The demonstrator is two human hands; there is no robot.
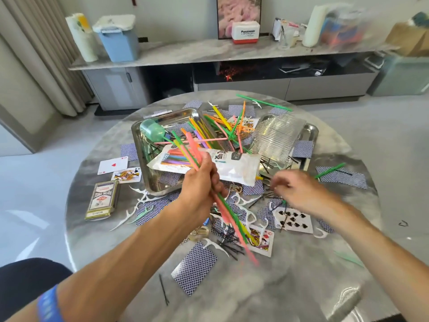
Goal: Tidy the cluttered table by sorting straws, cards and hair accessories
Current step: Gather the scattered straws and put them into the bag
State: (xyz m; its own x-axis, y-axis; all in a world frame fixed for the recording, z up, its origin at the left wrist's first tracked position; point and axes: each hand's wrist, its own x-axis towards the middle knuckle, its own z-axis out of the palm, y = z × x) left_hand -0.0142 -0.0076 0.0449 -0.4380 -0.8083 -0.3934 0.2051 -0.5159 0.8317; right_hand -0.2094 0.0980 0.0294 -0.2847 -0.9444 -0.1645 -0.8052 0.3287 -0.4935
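Note:
My left hand (pixel 202 182) grips a bundle of pink, green and yellow straws (pixel 229 219) slanting over the middle of the round marble table (pixel 301 287). My right hand (pixel 299 189) is blurred, fingers bent down over black hairpins (pixel 269 194) and cards; whether it holds anything is unclear. A white straw bag (pixel 234 166) lies across the left steel tray (pixel 139 145). More coloured straws (pixel 222 126) pile between the trays. Playing cards (pixel 195 268) lie scattered, most face down.
A card box (pixel 102 199) sits at the left. A ribbed clear lid (pixel 276 138) rests on the right steel tray (pixel 311 133). A green cup (pixel 152 130) lies in the left tray. White floss picks (pixel 139 201) and a hair clip (pixel 199 233) litter the table.

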